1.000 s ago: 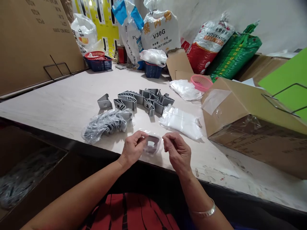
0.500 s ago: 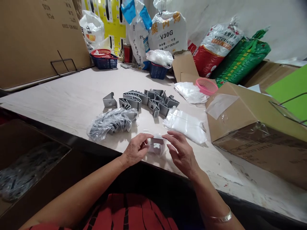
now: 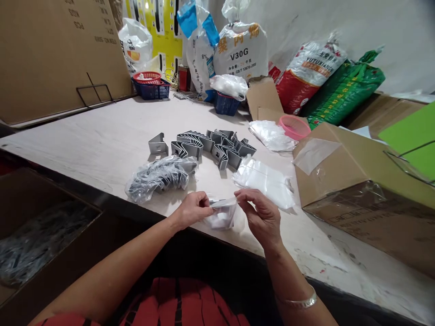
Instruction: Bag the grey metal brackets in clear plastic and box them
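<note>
My left hand (image 3: 193,211) and my right hand (image 3: 261,215) both pinch the top edge of a small clear plastic bag (image 3: 222,216) with a grey metal bracket inside, held just above the table's near edge. Behind my hands, a row of loose grey bent metal brackets (image 3: 212,146) lies on the table (image 3: 102,140). A heap of brackets wrapped in clear plastic (image 3: 158,176) sits to the left of my hands. A stack of empty clear bags (image 3: 265,179) lies to the right.
A taped cardboard box (image 3: 360,181) stands at the right. A pink bowl (image 3: 294,127), blue baskets (image 3: 152,89) and large printed sacks (image 3: 242,50) line the back. A cardboard sheet (image 3: 54,50) leans at the left. Below the table's left edge is an open carton (image 3: 37,235) with bagged parts.
My hands have gone from holding the bag at its sides to pinching its top edge together. The bag with the bracket now hangs below my fingers. The camera has shifted slightly.
</note>
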Action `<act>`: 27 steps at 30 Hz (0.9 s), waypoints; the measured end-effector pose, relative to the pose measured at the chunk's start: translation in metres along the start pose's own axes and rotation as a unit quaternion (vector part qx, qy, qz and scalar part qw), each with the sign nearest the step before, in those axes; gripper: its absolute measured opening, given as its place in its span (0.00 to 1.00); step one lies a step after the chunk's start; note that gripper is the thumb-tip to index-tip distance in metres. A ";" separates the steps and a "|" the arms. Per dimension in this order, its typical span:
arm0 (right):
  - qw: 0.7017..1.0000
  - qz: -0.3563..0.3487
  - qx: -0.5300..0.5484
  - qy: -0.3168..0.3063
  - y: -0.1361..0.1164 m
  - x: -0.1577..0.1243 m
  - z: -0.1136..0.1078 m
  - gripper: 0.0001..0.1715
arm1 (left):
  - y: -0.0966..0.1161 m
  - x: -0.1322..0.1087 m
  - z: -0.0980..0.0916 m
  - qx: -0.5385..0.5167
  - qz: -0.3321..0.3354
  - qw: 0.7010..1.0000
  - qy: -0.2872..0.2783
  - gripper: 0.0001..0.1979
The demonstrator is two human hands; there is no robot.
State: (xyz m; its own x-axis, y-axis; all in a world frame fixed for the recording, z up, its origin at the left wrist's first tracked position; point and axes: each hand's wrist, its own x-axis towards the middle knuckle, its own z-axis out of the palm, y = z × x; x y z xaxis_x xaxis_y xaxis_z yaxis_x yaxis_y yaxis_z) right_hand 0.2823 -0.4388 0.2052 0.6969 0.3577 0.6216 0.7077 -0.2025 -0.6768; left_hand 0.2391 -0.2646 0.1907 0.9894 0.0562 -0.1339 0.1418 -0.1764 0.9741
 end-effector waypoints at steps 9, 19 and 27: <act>0.994 -0.021 -0.091 -0.051 -0.005 -0.010 -0.006 0.06 | 0.016 -0.012 0.001 0.179 0.202 0.955 0.127 0.10; 0.908 -0.160 -0.371 -0.110 0.002 -0.012 0.021 0.12 | -0.019 -0.026 0.030 0.313 0.283 0.902 0.093 0.09; 0.852 -0.084 -0.446 -0.263 -0.006 0.016 0.027 0.10 | -0.015 -0.031 0.041 0.412 0.246 0.875 0.067 0.17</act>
State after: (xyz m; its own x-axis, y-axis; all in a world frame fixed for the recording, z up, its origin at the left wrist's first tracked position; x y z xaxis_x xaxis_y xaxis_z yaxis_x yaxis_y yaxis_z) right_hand 0.2856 -0.4074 0.2087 0.5946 0.7609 0.2596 0.7625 -0.6361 0.1181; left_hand 0.2076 -0.3043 0.1730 0.9323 -0.1206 0.3411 -0.2710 -0.8574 0.4375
